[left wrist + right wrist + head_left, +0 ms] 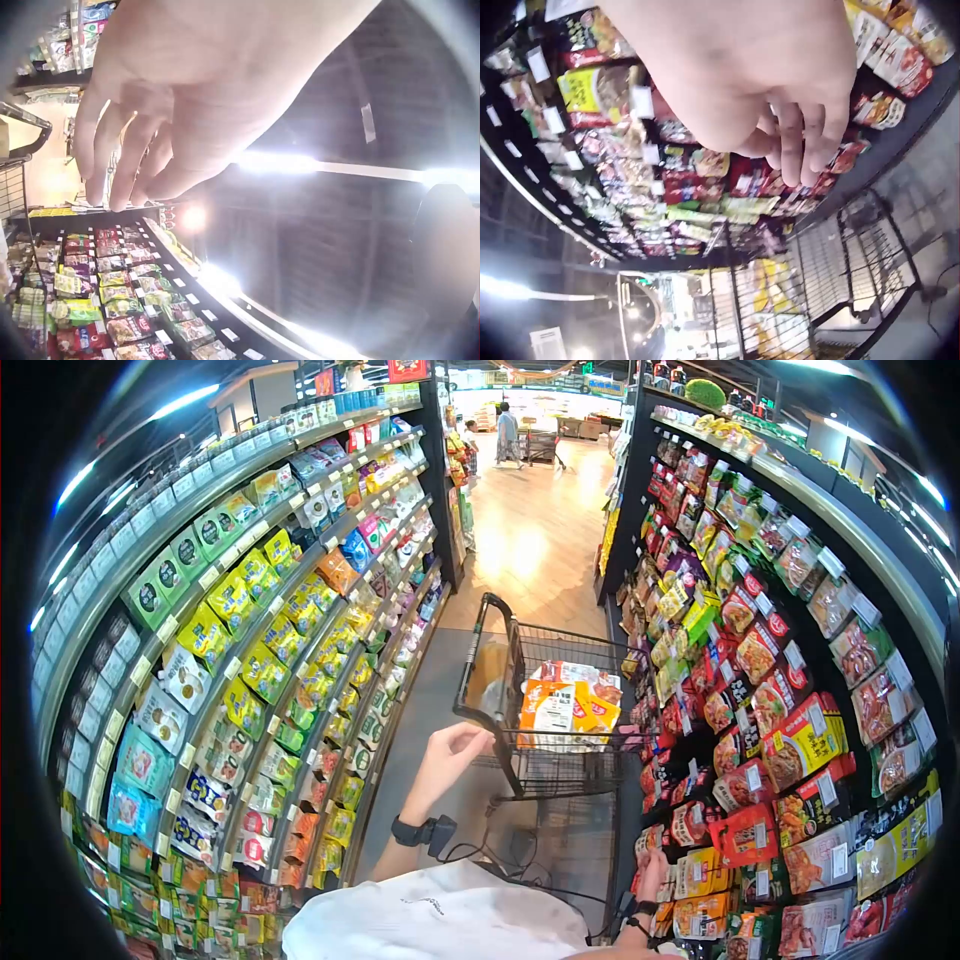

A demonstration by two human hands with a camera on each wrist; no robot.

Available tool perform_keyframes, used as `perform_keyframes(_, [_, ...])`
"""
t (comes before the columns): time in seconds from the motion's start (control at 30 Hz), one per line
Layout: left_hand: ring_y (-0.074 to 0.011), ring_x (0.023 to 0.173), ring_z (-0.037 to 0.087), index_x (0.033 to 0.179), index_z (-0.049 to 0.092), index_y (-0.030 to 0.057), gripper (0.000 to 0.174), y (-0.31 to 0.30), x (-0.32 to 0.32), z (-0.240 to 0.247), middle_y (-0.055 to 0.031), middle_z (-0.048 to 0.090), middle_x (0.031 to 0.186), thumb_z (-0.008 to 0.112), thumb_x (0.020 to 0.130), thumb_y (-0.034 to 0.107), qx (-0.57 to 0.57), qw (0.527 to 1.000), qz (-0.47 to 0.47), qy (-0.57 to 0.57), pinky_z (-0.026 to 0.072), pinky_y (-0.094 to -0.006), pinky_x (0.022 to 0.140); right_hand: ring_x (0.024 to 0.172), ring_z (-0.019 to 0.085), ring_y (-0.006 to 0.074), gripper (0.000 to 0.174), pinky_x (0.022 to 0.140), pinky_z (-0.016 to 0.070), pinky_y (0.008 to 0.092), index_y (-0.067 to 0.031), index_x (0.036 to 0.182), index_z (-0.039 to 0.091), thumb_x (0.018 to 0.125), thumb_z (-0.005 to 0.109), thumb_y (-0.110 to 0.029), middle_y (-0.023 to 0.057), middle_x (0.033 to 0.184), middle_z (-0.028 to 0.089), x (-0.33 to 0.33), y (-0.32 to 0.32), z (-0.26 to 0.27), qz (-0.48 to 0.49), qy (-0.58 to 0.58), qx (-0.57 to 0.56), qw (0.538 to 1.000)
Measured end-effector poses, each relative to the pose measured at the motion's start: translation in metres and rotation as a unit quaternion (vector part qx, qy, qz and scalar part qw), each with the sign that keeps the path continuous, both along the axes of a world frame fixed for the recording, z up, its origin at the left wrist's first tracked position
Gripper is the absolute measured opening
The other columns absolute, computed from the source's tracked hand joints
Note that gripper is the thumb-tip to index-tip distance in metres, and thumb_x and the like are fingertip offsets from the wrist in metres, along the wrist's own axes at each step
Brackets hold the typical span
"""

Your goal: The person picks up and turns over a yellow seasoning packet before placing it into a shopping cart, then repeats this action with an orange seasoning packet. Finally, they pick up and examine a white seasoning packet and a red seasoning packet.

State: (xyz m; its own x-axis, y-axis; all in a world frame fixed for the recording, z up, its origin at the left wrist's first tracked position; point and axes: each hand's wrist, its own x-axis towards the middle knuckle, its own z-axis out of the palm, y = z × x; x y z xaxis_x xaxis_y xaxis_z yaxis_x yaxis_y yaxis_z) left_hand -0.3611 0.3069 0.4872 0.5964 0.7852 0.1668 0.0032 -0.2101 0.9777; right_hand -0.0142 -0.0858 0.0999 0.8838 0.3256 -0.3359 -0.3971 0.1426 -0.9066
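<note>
In the head view my left hand point(452, 758) is raised beside the cart handle, apart from it, fingers loosely bent and holding nothing. The left wrist view shows the same hand point(157, 112) with fingers hanging loosely. My right hand point(652, 875) is low at the right, close to the packets on the right shelf. Its fingers hang loosely bent and empty in the right wrist view point(795, 127). A black wire shopping cart point(568, 738) stands ahead, carrying orange and white packages point(568, 705).
Shelves of bagged goods point(262, 670) line the left side; packaged foods point(790, 750) hang along the right. Black cables point(490, 852) lie near my body. Beyond the aisle, a person point(508, 434) stands near another cart point(541, 446) on a wooden floor point(520, 540).
</note>
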Motion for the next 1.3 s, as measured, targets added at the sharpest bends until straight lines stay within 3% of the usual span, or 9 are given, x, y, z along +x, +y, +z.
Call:
perform_keyframes(0.37, [-0.0107,0.093,0.061,0.09,0.055,0.0036,0.02,0.173,0.006,-0.105,-0.0066,0.066,0.097,0.066,0.094,0.02,-0.048,0.989,0.102,0.098,0.0493,-0.0246,0.082,0.093,0.068,0.0147,0.022,0.081,0.0526,0.0266,-0.0059,0.114,0.063,0.104,0.053,-0.022,0.0056,0.098,0.071,-0.056,0.214,0.273,0.185,-0.127,0.006,0.975])
perform_keyframes(0.53, [-0.0461,0.125,0.05,0.142,0.033,-0.0136,0.09,0.216,0.04,-0.171,-0.0375,0.047,0.133,0.072,0.084,0.044,0.034,0.964,0.151,0.214,0.0429,-0.0464,0.104,0.091,0.068,0.0143,0.02,0.085,0.0539,0.0279,-0.0019,0.11,0.063,0.104,0.052,-0.018,0.0068,0.097,0.07,-0.026,0.277,0.354,0.239,-0.201,0.043,0.949])
perform_keyframes(0.67, [-0.0468,0.134,0.044,0.14,0.028,-0.019,0.1,0.244,0.071,-0.212,-0.0399,0.044,0.138,0.076,0.079,0.045,0.03,0.934,0.199,0.297,0.0395,-0.0463,0.11,0.094,0.067,0.0145,0.019,0.088,0.0532,0.0292,-0.0009,0.11,0.062,0.104,0.052,-0.015,0.0071,0.099,0.069,0.012,0.337,0.4,0.232,-0.232,0.107,0.939])
perform_keyframes(0.77, [-0.042,0.115,0.06,0.137,0.036,-0.0153,0.093,0.28,0.077,-0.255,-0.034,0.056,0.125,0.078,0.078,0.042,-0.035,0.94,0.147,0.306,0.0502,-0.0444,0.097,0.096,0.067,0.0166,0.018,0.09,0.0523,0.0297,-0.0005,0.111,0.061,0.103,0.051,-0.013,0.0089,0.1,0.068,0.047,0.387,0.436,0.258,-0.246,0.168,0.919])
perform_keyframes(0.83, [-0.0234,0.076,0.054,0.11,0.046,-0.0034,0.058,0.275,0.086,-0.248,-0.0148,0.057,0.091,0.077,0.082,0.037,-0.073,0.941,0.152,0.292,0.0453,-0.0362,0.066,0.095,0.068,0.0175,0.019,0.088,0.0527,0.0311,-0.0007,0.11,0.062,0.103,0.051,-0.014,0.0091,0.098,0.069,0.079,0.429,0.442,0.283,-0.252,0.194,0.905])
perform_keyframes(1.0, [-0.0164,0.05,0.055,0.08,0.056,0.0017,0.022,0.275,0.104,-0.237,-0.007,0.057,0.066,0.073,0.085,0.016,-0.255,0.922,0.207,0.204,0.0403,-0.0304,0.043,0.088,0.069,0.0176,0.018,0.08,0.0558,0.0326,-0.0021,0.108,0.063,0.101,0.053,-0.015,0.0096,0.097,0.07,0.181,0.577,0.309,0.297,-0.2,0.149,0.922])
perform_keyframes(1.07, [-0.0183,0.052,0.06,0.08,0.058,-0.0051,0.015,0.279,0.108,-0.237,-0.0112,0.062,0.069,0.068,0.082,0.006,-0.303,0.901,0.23,0.209,0.0451,-0.0325,0.041,0.085,0.068,0.0181,0.017,0.078,0.055,0.0315,-0.0029,0.106,0.063,0.096,0.061,-0.016,0.0094,0.096,0.069,0.214,0.635,0.158,0.286,-0.194,0.064,0.936])
perform_keyframes(1.2, [-0.0199,0.054,0.065,0.077,0.06,-0.0104,0.017,0.275,0.119,-0.225,-0.0149,0.066,0.071,0.068,0.08,0.005,-0.226,0.869,0.308,0.313,0.0549,-0.0316,0.046,0.117,0.057,0.0463,0.082,0.099,0.0463,0.0514,0.0067,0.13,0.048,0.074,0.081,-0.044,0.031,0.12,0.061,0.172,0.625,0.015,0.343,-0.344,-0.243,0.84])
perform_keyframes(1.3, [-0.0184,0.053,0.065,0.075,0.063,-0.01,0.016,0.274,0.119,-0.234,-0.0132,0.067,0.069,0.067,0.079,0.005,-0.223,0.86,0.32,0.33,0.0555,-0.0304,0.047,0.143,0.02,0.0551,0.129,0.116,0.0231,0.0593,0.0019,0.152,0.02,0.062,0.083,-0.065,0.0404,0.153,0.019,0.136,0.603,-0.036,0.483,-0.244,-0.405,0.737])
